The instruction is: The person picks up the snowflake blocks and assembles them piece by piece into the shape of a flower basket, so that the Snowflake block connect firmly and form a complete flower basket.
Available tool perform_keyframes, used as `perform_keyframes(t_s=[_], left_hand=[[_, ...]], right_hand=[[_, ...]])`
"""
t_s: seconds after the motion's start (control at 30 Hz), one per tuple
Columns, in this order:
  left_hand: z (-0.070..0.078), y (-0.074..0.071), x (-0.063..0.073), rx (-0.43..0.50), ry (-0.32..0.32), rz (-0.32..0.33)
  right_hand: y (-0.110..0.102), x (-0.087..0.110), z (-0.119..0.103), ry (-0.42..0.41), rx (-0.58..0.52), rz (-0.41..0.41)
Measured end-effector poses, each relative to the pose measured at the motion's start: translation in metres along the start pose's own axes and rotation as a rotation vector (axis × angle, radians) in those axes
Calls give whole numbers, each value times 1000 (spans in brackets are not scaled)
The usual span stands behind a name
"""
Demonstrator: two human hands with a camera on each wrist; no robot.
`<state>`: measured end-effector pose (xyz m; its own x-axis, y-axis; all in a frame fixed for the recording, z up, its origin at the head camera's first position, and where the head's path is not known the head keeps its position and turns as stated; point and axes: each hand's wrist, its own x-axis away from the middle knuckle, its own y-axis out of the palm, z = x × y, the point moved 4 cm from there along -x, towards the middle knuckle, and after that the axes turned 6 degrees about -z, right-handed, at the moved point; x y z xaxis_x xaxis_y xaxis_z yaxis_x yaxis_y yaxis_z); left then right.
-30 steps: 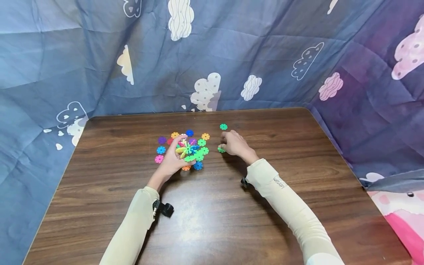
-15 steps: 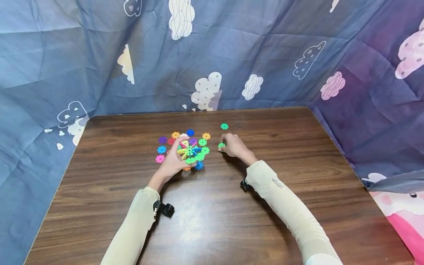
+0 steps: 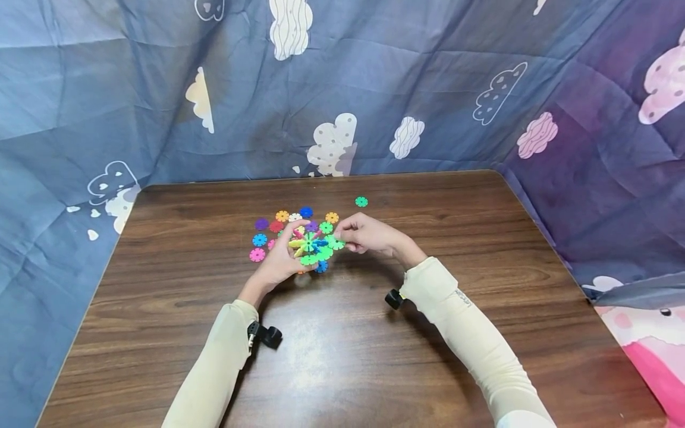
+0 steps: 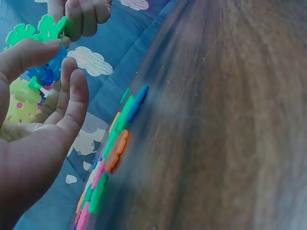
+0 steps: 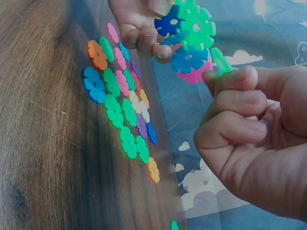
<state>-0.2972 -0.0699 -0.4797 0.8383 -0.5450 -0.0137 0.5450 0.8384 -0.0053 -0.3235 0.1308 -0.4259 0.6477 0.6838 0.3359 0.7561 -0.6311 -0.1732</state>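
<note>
My left hand (image 3: pixel 274 260) grips a cluster of interlocked snowflake discs (image 3: pixel 308 242), with yellow, blue, green and pink ones standing out in different directions. The cluster is held up above the table. Between thumb and fingers my right hand (image 3: pixel 371 235) pinches a single green snowflake disc (image 5: pixel 221 61). That disc is seen nearly edge-on in the right wrist view, right beside the cluster's blue disc (image 5: pixel 189 60) and green disc (image 5: pixel 196 28). In the left wrist view, the left thumb and fingers curve about the cluster's near side.
Loose snowflake discs lie flat under and around the left hand, among them a pink disc (image 3: pixel 257 255), an orange disc (image 3: pixel 282 216) and a blue disc (image 3: pixel 306 211). One green disc (image 3: pixel 361 202) lies apart, further back. A patterned blue cloth (image 3: pixel 241 107) hangs behind the wooden table (image 3: pixel 455 238).
My right hand has picked up a green disc from the table on the right and carried it left to the cluster. My left hand stays nearly in place, still holding the cluster.
</note>
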Motion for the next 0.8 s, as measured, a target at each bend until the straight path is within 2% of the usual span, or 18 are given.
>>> perform_keyframes(t_s=[0.17, 0.53, 0.8], left_hand=[[1, 0, 0, -21, -16, -13], [2, 2, 0, -76, 36, 6], [5, 3, 1, -122, 38, 18]], right_hand=[[4, -2, -1, 24, -9, 30], [8, -3, -2, 3, 14, 132], [15, -3, -5, 4, 47, 218]])
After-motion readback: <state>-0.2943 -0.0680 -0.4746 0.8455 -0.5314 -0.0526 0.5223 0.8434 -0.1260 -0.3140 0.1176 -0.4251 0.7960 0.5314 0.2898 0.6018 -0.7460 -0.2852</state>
